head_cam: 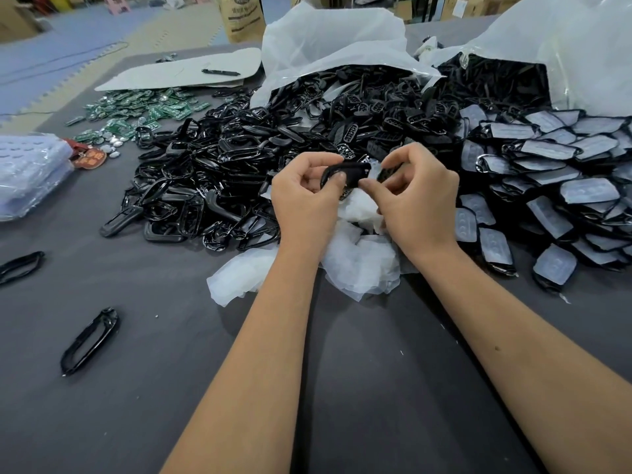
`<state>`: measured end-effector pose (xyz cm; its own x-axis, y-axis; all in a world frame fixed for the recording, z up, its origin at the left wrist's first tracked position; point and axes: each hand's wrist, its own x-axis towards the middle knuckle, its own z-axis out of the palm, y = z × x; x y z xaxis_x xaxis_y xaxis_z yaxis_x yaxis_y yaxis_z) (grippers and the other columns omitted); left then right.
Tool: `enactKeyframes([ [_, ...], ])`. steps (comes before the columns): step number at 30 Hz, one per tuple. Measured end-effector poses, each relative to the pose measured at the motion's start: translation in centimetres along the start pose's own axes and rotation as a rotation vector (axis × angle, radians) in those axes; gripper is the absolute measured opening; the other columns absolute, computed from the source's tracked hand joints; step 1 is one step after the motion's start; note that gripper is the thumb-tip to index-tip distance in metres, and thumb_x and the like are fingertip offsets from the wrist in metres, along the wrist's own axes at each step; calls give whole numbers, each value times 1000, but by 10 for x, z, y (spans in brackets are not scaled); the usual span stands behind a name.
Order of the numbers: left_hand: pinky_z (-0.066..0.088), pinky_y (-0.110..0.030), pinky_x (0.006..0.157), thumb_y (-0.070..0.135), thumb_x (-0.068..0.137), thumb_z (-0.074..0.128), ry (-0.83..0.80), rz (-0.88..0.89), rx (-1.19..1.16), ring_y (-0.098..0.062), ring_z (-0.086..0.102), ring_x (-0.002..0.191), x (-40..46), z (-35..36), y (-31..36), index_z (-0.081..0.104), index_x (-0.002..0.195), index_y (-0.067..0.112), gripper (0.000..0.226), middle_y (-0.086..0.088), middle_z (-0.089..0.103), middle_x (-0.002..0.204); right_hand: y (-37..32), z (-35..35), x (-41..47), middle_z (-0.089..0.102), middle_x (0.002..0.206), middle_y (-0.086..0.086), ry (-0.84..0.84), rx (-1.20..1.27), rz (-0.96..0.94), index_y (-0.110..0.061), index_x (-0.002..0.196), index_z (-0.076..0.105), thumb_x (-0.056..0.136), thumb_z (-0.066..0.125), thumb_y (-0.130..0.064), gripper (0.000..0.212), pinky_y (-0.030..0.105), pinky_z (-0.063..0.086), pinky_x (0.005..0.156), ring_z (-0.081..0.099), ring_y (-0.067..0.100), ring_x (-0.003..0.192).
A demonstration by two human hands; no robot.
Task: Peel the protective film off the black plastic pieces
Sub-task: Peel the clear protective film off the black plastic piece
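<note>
Print was seen on the brown paper sack (243, 18) at the back and on the red round tag (89, 160) at left; neither could be read. A black plastic piece (345, 172) was held above the grey table (171, 336), pinched at its left end by the left hand (306, 196), fingers curled round it. The right hand (415, 191) was curled too, thumb tip pressed against the piece's right end; a second dark piece appeared to be tucked in its fingers, not confirmed. Crumpled clear film scraps (359, 261) were piled directly under the hands. Behind, a heap of bare black frames (212, 172) was spilled from a white plastic bag (328, 39). Film-covered pieces (547, 186) were stacked at right, out of a second bag (564, 46). Green circuit boards (154, 109) were scattered far left, a pen (220, 72) on a grey sheet (184, 71) beyond them. Two loose frames (89, 341) lay apart at near left.
</note>
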<state>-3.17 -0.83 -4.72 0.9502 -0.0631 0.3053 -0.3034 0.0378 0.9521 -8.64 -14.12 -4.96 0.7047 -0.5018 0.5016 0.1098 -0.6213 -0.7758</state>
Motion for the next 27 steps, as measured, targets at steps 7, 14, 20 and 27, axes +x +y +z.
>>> enactKeyframes([
  [7, 57, -25, 72, -9, 90, 71, 121, -137, -284, -8, 62, 65, 8, -6, 0, 74, 95, 13, 22, 12, 64, 62, -36, -17, 3, 65, 66, -6, -855, -146, -231, -24, 74, 70, 67, 93, -51, 37, 29, 49, 58, 57, 9, 59],
  [14, 59, -32, 81, -8, 89, 73, 115, -180, -324, -12, 60, 66, 7, -5, -1, 76, 95, 13, 22, 8, 58, 65, -49, -25, 10, 64, 88, -8, -1139, -448, -150, -33, 87, 69, 64, 96, -43, 37, 29, 51, 64, 60, 10, 73],
  [20, 57, -26, 76, -8, 89, 73, 109, -189, -326, -11, 60, 68, 8, -5, -1, 76, 94, 15, 23, 9, 59, 65, -42, -32, 15, 71, 72, -8, -1098, -271, -118, -26, 73, 74, 81, 88, -34, 18, 27, 53, 65, 63, 9, 66],
  [27, 59, -29, 78, -8, 88, 73, 114, -191, -317, -14, 58, 69, 8, -4, 0, 76, 94, 14, 23, 4, 56, 70, -35, -33, 16, 71, 67, 5, -1211, -75, 3, -13, 82, 71, 96, 72, -12, 14, 26, 55, 58, 66, 13, 57],
])
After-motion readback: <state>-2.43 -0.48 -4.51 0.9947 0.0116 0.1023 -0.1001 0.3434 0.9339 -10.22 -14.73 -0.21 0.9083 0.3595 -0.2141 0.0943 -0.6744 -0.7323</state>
